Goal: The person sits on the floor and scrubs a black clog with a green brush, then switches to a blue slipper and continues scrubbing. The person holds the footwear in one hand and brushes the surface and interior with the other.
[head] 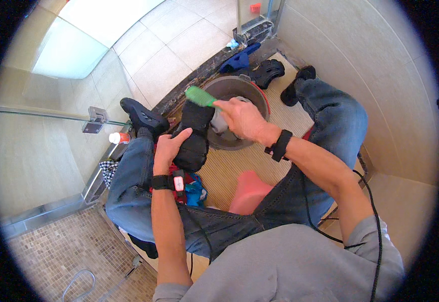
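Note:
My left hand (171, 146) grips a black shoe (193, 141) at its side, thumb on top; the shoe's exact form is hard to make out. In my right hand (242, 117) is a green brush (201, 96), its head just above the far end of the shoe. Below and beyond my right hand stands a grey bucket (219, 85) with a red handle (265, 97). A pale grey object (219, 122) sits inside the bucket, partly hidden by my hand.
A black clog (270, 72) and blue item (238, 61) lie beyond the bucket. Bright cloths (196, 191) and a pink plastic object (247, 192) are near my lap. At left are a white bottle (119, 138) and glass door hinge (95, 119); a black cable (378, 226) hangs at right.

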Demonstrator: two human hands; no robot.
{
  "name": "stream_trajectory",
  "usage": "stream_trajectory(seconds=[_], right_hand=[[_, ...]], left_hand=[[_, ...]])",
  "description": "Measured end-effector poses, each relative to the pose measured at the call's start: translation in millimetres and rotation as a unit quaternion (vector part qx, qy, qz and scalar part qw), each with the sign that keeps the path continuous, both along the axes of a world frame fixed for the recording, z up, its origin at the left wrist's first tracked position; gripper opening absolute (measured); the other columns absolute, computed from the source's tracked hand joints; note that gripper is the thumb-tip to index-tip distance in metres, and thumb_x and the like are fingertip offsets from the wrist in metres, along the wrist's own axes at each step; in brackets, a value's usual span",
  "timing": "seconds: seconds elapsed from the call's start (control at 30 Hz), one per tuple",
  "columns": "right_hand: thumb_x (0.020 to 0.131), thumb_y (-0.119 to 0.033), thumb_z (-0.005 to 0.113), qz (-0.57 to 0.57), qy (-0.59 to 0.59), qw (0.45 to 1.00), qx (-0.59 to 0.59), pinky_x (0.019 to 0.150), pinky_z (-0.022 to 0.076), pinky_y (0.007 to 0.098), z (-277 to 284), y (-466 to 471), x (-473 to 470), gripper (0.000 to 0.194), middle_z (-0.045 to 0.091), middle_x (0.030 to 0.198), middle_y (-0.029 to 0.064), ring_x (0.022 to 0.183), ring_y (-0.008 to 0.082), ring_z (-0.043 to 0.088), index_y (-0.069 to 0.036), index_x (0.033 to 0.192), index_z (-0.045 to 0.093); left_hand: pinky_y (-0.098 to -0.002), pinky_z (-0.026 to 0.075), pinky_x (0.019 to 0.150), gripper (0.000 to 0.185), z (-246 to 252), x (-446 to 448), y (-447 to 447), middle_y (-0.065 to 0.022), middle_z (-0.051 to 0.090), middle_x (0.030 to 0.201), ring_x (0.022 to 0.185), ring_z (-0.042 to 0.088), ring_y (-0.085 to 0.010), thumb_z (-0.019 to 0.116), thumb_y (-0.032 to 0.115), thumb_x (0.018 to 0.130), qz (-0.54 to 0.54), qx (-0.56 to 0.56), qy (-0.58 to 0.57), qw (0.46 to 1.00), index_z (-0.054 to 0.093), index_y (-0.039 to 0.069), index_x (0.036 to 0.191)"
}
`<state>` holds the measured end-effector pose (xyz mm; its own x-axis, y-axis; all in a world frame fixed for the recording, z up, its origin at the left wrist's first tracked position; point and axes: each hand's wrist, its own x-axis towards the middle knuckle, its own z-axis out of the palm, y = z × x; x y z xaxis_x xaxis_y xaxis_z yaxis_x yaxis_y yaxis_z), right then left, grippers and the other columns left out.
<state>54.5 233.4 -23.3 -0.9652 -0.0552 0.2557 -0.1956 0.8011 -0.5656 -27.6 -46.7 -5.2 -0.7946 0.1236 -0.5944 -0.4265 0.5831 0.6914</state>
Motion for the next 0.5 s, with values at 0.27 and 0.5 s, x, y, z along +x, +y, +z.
stream_trajectory(seconds=[0.27,0.5], right_hand=[[0.099,-0.014,0.060,-0.107,-0.162,0.980,0.042,0.074,0.0567,0.0534,7.9,19.4,-8.6,0.040,0.067,0.102,0.0240,0.087,0.0455,0.068,-0.011,0.139,0.061],[0.090,-0.011,0.065,0.040,-0.081,0.992,0.084,0.073,0.0592,0.0530,1.9,2.8,12.7,0.054,0.068,0.106,0.0224,0.090,0.0417,0.072,-0.017,0.143,0.058]], left_hand=[[-0.0357,0.060,0.079,0.064,-0.5,2.6,-2.3,-0.0154,0.078,0.103,0.085,0.075,-0.0228,0.088,0.042,0.086,0.017,0.052,-0.019,0.998,0.073,-0.017,0.108],[-0.0343,0.059,0.084,0.068,0.9,-2.0,-2.7,-0.0165,0.077,0.108,0.091,0.074,-0.0222,0.086,0.044,0.087,0.012,0.021,-0.041,0.999,0.072,-0.017,0.112]])
